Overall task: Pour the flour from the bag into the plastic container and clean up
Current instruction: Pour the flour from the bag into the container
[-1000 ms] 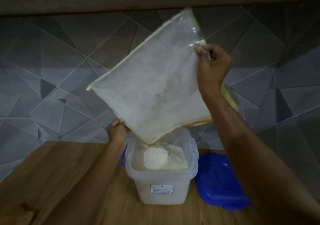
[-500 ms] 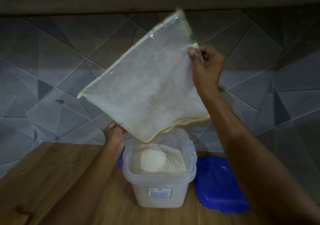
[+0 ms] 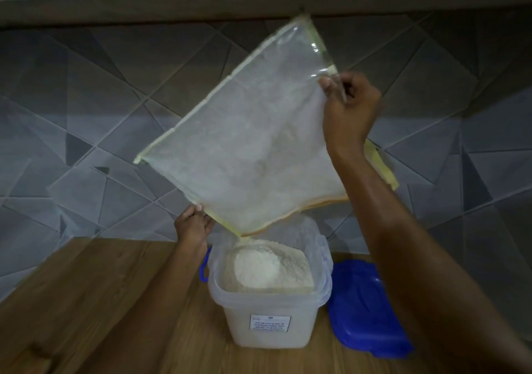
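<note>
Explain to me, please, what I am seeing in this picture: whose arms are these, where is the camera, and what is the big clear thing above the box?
There is no machine here. The camera sits on a person's head and looks forward and down, so both arms are that person's own. The right hand pinches the upper edge of a clear plastic bag, tipped so its lowest corner hangs over an open plastic container. A mound of flour already fills the container. The left hand holds the bag's lower edge beside the container. A blue lid lies on the wooden table, to the right of the container. Behind is a grey tiled wall.
</note>
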The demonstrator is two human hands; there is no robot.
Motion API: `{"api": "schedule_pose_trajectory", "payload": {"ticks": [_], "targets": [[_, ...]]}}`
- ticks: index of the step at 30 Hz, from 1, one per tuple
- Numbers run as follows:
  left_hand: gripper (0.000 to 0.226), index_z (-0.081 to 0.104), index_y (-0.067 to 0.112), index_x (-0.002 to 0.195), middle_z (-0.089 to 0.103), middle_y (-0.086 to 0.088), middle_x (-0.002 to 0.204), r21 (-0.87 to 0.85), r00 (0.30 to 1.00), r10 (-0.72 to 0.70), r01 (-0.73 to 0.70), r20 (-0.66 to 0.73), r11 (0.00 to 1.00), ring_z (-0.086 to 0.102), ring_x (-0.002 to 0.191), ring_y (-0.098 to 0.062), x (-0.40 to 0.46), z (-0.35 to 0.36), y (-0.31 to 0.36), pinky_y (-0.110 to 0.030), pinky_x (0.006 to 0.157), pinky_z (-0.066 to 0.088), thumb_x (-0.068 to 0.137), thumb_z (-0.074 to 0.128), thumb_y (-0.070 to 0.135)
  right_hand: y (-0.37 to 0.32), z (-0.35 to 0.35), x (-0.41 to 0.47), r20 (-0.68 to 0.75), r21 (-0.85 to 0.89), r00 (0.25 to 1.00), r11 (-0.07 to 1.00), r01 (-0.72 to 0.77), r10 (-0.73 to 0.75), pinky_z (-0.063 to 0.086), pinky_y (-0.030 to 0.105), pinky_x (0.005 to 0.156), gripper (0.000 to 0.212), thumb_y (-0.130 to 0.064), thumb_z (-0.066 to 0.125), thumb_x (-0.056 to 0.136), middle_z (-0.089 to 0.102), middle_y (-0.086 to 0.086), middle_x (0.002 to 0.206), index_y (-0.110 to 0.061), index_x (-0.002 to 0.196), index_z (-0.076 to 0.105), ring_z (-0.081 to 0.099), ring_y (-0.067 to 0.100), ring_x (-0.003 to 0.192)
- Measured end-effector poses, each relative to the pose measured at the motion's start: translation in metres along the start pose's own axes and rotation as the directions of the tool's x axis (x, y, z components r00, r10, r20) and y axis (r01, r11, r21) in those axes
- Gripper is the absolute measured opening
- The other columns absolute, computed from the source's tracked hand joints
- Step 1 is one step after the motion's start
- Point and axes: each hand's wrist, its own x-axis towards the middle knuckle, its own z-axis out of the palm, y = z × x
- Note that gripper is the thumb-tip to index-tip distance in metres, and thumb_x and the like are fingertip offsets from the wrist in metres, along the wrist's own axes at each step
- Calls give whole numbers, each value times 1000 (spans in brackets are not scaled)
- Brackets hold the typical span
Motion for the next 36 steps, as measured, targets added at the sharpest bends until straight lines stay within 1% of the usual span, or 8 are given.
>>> {"api": "schedule_pose_trajectory", "payload": {"ticks": [5, 12, 15, 20, 25, 28, 32, 36], "targets": [[28, 65, 14, 87, 70, -5, 90, 17, 1000, 9, -9, -29, 1000, 67, 79, -20, 2, 1, -4, -27, 68, 61, 104, 45, 3, -7, 5, -5, 101, -44, 993, 996, 73, -68, 43, 16, 59, 6, -14, 74, 86, 58, -17, 67, -14, 82, 69, 52, -6, 62], [25, 62, 15, 86, 69, -6, 90, 8, 999, -26, 26, -23, 1000, 67, 89, -28, 7, 1, -3, -35, 81, 57, 104, 49, 5, -8, 6, -3, 25, -61, 990, 989, 137, -136, 41, 18, 58, 10, -15, 74, 87, 58, -12, 68, -8, 82, 69, 52, -2, 62], [14, 62, 10, 104, 68, -9, 98, -3, 997, -31, 31, -68, 1000, 65, 92, -26, 9, 1, -4, -41, 92, 53, 105, 48, 8, -7, 4, -5, -60, -51, 985, 986, 161, -164, 39, 17, 57, 12, -14, 72, 88, 54, -15, 66, -6, 81, 67, 50, -8, 60], [24, 62, 13, 84, 66, -5, 87, -2, 997, -35, 35, -72, 999, 64, 83, -23, 5, -3, -6, -39, 86, 54, 104, 50, 5, -13, 4, -3, 15, -43, 987, 987, 158, -157, 41, 18, 59, 9, -15, 73, 87, 57, -15, 69, -9, 82, 68, 53, -5, 63], [15, 63, 10, 94, 67, -5, 88, 21, 994, -34, 36, -107, 999, 64, 85, -25, 10, -4, -7, -42, 92, 54, 104, 51, 10, -16, 5, 1, 54, -44, 983, 983, 178, -176, 39, 14, 59, 10, -14, 73, 88, 56, -18, 67, -10, 81, 68, 52, -7, 63], [25, 61, 15, 85, 68, 0, 79, 17, 998, -10, 11, -66, 1000, 62, 77, -19, 10, 0, -3, -31, 74, 59, 105, 49, 11, -18, 3, 5, 39, -18, 983, 984, 179, -178, 39, 14, 60, 11, -15, 73, 88, 56, -16, 66, -12, 80, 65, 52, -5, 63], [16, 62, 6, 110, 67, -8, 99, -16, 997, -24, 23, -71, 1000, 64, 84, -22, 9, -3, 0, -37, 82, 56, 106, 48, 11, -18, 4, 5, 45, -31, 983, 983, 180, -179, 39, 16, 60, 12, -15, 74, 86, 55, -17, 64, -13, 79, 65, 52, -5, 62], [20, 61, 13, 90, 65, -3, 88, -46, 993, -68, 64, -99, 997, 64, 82, -22, 9, -3, -4, -38, 82, 57, 105, 49, 6, -21, 4, 1, 139, -47, 973, 980, 193, -185, 38, 16, 58, 15, -14, 73, 87, 56, -13, 65, -8, 78, 64, 51, -2, 61]]}}
